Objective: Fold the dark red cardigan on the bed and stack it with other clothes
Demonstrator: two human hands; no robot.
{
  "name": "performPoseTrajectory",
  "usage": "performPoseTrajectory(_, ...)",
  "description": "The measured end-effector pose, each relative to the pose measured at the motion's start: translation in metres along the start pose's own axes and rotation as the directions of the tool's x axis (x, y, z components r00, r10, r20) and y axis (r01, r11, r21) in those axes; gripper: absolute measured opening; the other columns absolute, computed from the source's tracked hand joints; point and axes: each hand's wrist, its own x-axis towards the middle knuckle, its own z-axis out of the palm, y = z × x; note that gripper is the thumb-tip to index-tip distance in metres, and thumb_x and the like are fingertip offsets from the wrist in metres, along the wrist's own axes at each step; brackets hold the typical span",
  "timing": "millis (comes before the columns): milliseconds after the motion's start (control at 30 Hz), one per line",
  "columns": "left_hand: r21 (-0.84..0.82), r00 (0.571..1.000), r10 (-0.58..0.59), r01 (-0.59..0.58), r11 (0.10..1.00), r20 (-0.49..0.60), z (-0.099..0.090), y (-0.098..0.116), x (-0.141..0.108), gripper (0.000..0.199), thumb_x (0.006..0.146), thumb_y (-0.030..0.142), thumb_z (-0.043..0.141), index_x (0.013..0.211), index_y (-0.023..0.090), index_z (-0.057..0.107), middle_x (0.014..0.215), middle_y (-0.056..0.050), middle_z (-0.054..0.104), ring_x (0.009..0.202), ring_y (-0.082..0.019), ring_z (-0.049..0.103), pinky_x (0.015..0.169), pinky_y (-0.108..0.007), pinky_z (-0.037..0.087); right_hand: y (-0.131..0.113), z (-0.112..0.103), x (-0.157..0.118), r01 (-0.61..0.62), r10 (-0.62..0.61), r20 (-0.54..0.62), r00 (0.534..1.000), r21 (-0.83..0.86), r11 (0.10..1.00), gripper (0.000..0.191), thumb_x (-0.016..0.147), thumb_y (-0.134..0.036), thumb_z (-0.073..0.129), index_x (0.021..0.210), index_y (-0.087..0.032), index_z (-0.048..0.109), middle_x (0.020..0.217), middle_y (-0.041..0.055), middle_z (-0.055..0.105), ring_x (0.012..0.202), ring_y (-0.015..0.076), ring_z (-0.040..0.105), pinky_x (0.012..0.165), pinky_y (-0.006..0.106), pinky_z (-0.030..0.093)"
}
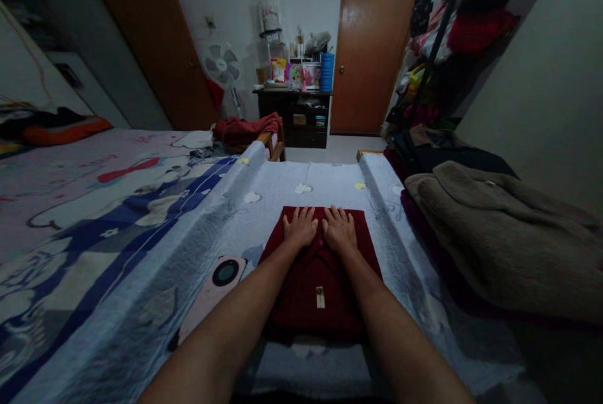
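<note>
A dark red garment [325, 303], folded into a neat rectangle, lies on the pale blue patterned cover in front of me. It has a button near its middle and a small light label on the near part. My left hand [300, 227] rests flat on its far part, fingers spread. Beside it, my right hand [339, 228] also lies flat on the cloth with its fingers apart. Neither hand grips anything. To the left of the garment, partly behind my left forearm, is a pink tablet-like case [214, 291] with a dark round patch.
A folded brown fleecy cloth [499, 228] and other clothes are piled on the right. Left lies a bed with a patterned sheet [132, 203]. Red cloth [247, 129] hangs over a wooden rail. Further back stand a fan [223, 66], a dark cabinet [292, 134] and a door [372, 46].
</note>
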Motion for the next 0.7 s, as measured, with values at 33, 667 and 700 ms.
performPoseTrajectory(33,0.000,0.999,0.010,-0.010,1.000,0.043,-0.002,-0.001,0.004,0.057,0.096,0.046,0.020,0.151,0.031,0.025,0.159,-0.001,0.023,0.147,-0.027,0.015,0.112,-0.064,0.016,0.000,0.000,0.000,-0.002,0.002,0.010,1.000,0.001,1.000,0.051,0.098,-0.041,0.029,0.145,-0.025,0.040,0.155,0.0043,0.032,0.142,0.0254,0.024,0.114,0.046,0.014)
performPoseTrajectory(667,0.123,0.985,-0.044,0.066,0.990,-0.167,0.002,-0.017,0.007,0.080,0.084,0.077,0.017,0.145,0.029,0.039,0.154,-0.010,0.034,0.141,-0.041,0.023,0.107,-0.061,0.025,-0.006,-0.005,-0.004,-0.231,0.231,-0.025,0.973,-0.007,0.973,0.061,0.093,-0.055,0.038,0.145,-0.023,0.042,0.152,0.0184,0.033,0.141,0.0383,0.024,0.110,0.056,0.011)
performPoseTrajectory(700,0.120,0.985,-0.049,0.070,0.990,-0.166,0.002,-0.017,0.007,0.080,0.084,0.077,0.017,0.145,0.029,0.039,0.154,-0.010,0.034,0.141,-0.041,0.022,0.106,-0.061,0.026,-0.007,-0.006,-0.004,-0.251,0.251,-0.028,0.968,-0.006,0.968,0.063,0.092,-0.057,0.039,0.145,-0.022,0.042,0.152,0.0196,0.033,0.140,0.0395,0.024,0.110,0.057,0.010)
